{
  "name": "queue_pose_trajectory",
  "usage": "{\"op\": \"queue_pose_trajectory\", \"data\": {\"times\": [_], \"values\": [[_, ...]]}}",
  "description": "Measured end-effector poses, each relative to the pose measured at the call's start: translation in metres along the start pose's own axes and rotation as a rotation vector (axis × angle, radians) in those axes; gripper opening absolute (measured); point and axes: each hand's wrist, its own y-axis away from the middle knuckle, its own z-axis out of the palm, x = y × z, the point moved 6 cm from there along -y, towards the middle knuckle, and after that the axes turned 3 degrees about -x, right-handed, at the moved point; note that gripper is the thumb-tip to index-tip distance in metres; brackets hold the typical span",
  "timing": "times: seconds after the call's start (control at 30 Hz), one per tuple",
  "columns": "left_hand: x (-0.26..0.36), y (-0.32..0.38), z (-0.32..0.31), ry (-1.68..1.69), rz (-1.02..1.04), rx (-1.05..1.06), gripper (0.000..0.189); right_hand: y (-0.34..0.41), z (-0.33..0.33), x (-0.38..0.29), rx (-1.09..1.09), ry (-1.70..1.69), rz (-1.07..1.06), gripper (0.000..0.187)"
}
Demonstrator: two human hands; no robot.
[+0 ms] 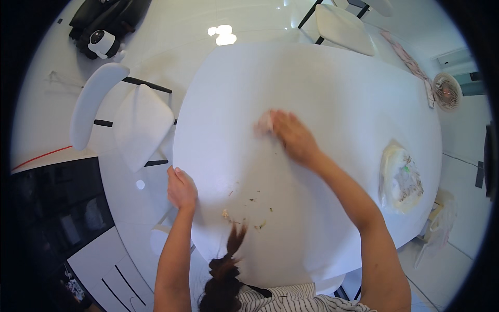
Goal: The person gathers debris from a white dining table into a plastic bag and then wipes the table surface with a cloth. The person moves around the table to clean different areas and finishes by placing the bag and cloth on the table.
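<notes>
My right hand (294, 136) presses a pale pinkish cloth (264, 124) flat against the white tabletop (335, 97); both are blurred. At the table's left edge, my left hand (182, 189) grips the rim, its underside fingers partly hidden. Between my arms lie scattered food crumbs (225, 213), with dark bits and a greenish scrap (260, 225) among them. One small dark speck sits just below my right wrist. To the right of my right forearm rests a clear plastic bag (401, 179) with brownish scraps inside.
A white chair (142, 124) stands left of the table, and another white chair (343, 29) at its far side. A round fan (447, 92) is beyond the right edge. A braid of hair (226, 269) hangs over the near edge.
</notes>
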Motion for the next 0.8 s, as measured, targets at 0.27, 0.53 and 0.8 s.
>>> {"op": "queue_pose_trajectory", "data": {"times": [0.27,0.53,0.8], "values": [[0.002,-0.003,0.006,0.021,0.030,0.005,0.036,-0.175,0.010,0.108,0.279,0.129,0.068,0.052],[0.002,-0.003,0.004,-0.060,0.015,0.036,0.034,-0.112,0.031,-0.044,0.009,-0.749,-0.253,0.029],[-0.001,-0.001,0.002,-0.005,-0.009,0.014,0.039,0.034,-0.085,0.117,0.620,-0.456,0.610,0.027]]}}
